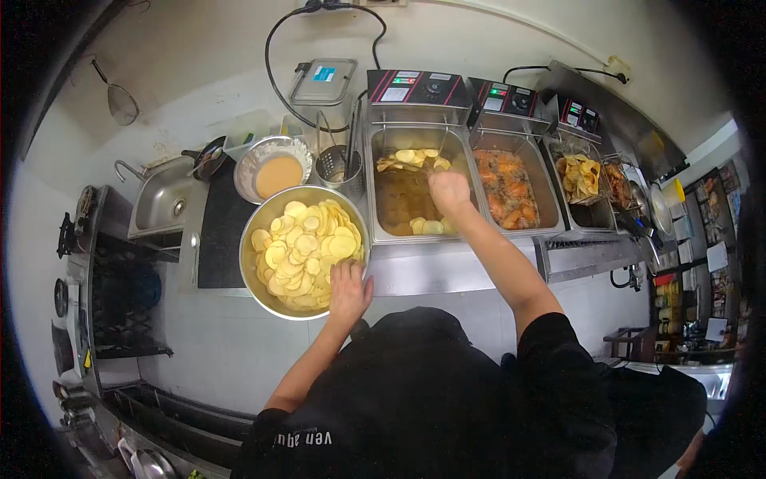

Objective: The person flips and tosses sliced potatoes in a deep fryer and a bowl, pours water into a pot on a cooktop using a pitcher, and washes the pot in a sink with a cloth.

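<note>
My left hand (349, 294) rests at the right edge of a large metal bowl (249, 281), its fingertips on the pale potato slices (299, 249) that fill it. My right hand (449, 190) is over the left fryer vat (381, 236), its fingers bent downward; what they hold, if anything, is hidden. In the oil of that vat, slices (411, 158) float in a cluster at the back, and more slices (432, 227) lie near the front rim. The middle vat holds orange-brown pieces (507, 188) in bubbling oil.
A bowl of beige batter (278, 176) stands behind the metal bowl, beside a perforated metal cylinder (335, 165). At the right, a fryer basket (581, 178) holds browned slices. A sink (169, 195) is at the left. Another person's dark sleeve (658, 407) shows at the lower right.
</note>
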Motion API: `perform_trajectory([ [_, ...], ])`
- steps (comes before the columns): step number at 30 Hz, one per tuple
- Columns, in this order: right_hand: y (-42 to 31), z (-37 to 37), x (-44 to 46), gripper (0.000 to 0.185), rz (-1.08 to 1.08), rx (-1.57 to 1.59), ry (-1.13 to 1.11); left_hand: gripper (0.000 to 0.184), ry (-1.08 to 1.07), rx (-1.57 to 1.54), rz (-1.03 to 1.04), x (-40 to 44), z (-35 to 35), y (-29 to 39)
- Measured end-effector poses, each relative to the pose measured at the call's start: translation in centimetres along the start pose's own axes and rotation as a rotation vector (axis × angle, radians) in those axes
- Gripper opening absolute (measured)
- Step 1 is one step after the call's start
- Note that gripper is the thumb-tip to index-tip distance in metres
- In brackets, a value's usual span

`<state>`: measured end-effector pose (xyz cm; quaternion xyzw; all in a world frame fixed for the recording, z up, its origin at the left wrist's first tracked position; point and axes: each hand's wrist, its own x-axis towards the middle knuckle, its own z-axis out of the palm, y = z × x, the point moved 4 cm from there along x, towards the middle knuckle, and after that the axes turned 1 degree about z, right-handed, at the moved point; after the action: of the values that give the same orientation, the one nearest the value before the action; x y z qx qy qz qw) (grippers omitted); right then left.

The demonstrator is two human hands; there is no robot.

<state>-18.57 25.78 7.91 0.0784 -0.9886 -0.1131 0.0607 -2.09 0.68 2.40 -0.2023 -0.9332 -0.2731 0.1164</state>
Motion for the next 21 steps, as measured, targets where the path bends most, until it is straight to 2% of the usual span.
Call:
perform_trajectory([
  [4, 2.0, -2.0, -1.9, 0.015, 0.047, 0.055, -0.023, 0.040, -0.031, 0.019, -0.022, -0.1, 0.4, -0.1],
  [7, 3.6, -2.7, -3.6, 0.014, 0.058, 0.141, 0.088, 0.043, -0.033, 0.075, -0.033, -0.1, 0.4, 0.0],
  [9, 5.0, -3.1, -5.0, 0.018, 0.200, 0.343, 0.162, 0.045, -0.028, 0.120, -0.057, -0.1, 0.6, 0.1],
  [12, 6.7, -3.6, -6.7, 0.019, 0.317, 0.341, 0.036, 0.048, -0.044, 0.148, -0.104, 0.0, 0.9, 0.1],
  [15, 9.4, -1.0, -7.6, 0.024, 0.374, 0.371, -0.005, 0.049, -0.123, 0.135, -0.169, 0.3, 1.4, 0.2],
  [19, 14.1, -7.3, -11.0, 0.029, 0.524, 0.435, -0.054, 0.052, -0.099, 0.169, -0.200, 0.3, 2.3, -0.8],
  [21, 19.6, -9.0, -13.6, 0.029, 0.505, 0.448, 0.198, 0.056, -0.045, 0.234, -0.163, 0.2, 2.2, -0.7],
])
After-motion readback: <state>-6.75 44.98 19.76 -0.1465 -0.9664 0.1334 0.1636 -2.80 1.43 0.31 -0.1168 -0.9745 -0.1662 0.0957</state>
